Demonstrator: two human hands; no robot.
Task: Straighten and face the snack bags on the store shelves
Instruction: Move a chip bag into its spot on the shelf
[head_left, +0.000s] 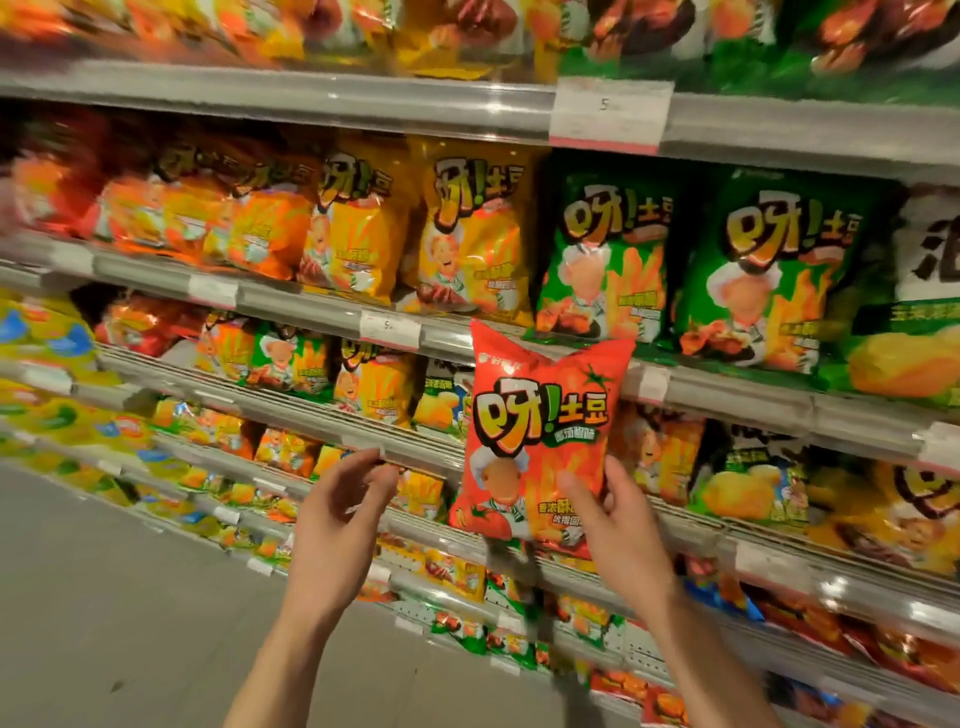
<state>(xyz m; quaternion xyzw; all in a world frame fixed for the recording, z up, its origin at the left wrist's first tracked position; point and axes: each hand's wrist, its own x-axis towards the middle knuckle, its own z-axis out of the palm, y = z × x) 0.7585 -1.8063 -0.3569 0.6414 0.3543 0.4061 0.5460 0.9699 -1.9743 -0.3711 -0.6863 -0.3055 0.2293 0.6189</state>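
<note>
"呀!土豆" is printed on the red bag (540, 441) at centre and the green bags (608, 249); "5" is shown on the upper-right price tag (608, 111).

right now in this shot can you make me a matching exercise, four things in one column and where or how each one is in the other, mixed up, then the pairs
Things
1. red bag
2. left hand
3. green bags
4. yellow bags

Place or state
A. on the shelf, left of the green ones
B. held by the right hand
C. empty, fingers loosely curled
D. on the shelf above the held bag

Pairs: 1-B, 2-C, 3-D, 4-A
</note>
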